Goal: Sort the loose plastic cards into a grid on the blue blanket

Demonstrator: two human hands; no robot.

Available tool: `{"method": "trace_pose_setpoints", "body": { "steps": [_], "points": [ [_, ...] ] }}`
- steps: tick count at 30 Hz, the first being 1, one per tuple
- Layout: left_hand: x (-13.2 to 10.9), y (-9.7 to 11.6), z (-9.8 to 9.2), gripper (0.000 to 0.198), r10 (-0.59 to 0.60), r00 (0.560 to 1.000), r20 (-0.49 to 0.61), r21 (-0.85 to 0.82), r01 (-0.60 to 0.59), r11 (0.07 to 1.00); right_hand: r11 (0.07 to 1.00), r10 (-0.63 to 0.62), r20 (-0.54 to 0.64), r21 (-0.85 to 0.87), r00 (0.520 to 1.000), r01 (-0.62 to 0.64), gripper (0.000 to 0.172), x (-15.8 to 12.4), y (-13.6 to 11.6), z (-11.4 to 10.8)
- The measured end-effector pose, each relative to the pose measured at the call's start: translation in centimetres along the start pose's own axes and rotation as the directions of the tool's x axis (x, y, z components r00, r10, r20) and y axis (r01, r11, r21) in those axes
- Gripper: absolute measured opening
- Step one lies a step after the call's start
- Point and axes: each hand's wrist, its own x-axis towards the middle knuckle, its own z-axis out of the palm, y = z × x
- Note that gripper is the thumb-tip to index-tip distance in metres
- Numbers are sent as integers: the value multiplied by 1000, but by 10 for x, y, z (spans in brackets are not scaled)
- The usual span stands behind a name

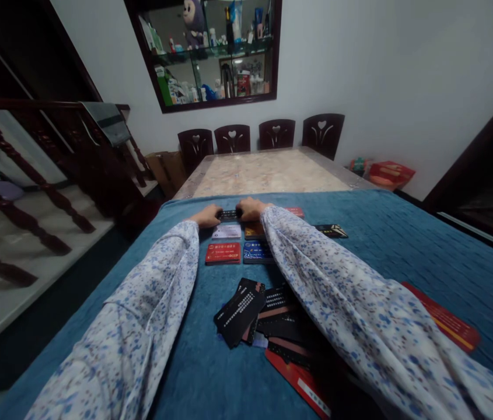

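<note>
Out at the far side of the blue cloth, my left hand (pixel 207 216) and my right hand (pixel 250 208) close in on either end of a black card (pixel 229 216) with pale print. Just nearer lie a white-lilac card (pixel 227 232) and an orange-brown card (pixel 254 231), partly under my right wrist. Below them sit a stack of red cards (pixel 223 253) and a stack of blue cards (pixel 257 252). A loose pile of black cards (pixel 241 312) lies closer to me, some hidden behind my right sleeve.
On the right are a black patterned card (pixel 332 231), a pinkish-red card (pixel 295 212) behind my wrist and a red packet (pixel 443 318). A red card (pixel 296 382) pokes from the pile. The blue cloth (pixel 176 350) covers the near table; dark chairs (pixel 276 134) line the far end.
</note>
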Motion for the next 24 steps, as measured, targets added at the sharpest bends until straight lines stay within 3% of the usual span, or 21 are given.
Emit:
{"method": "trace_pose_setpoints", "body": {
  "steps": [9,16,24],
  "points": [
    [-4,-4,3,65,-14,999,-47,-35,12,999,998,-17,-9,-58,1000,16,47,-4,2,-3],
    [-15,-1,-2,62,-14,993,-117,-55,7,998,998,-49,-48,-53,998,46,62,-19,7,-14],
    [-31,17,-12,45,48,963,-265,-26,-57,998,993,-103,-120,-72,988,95,34,-45,8,-26]
  ]
}}
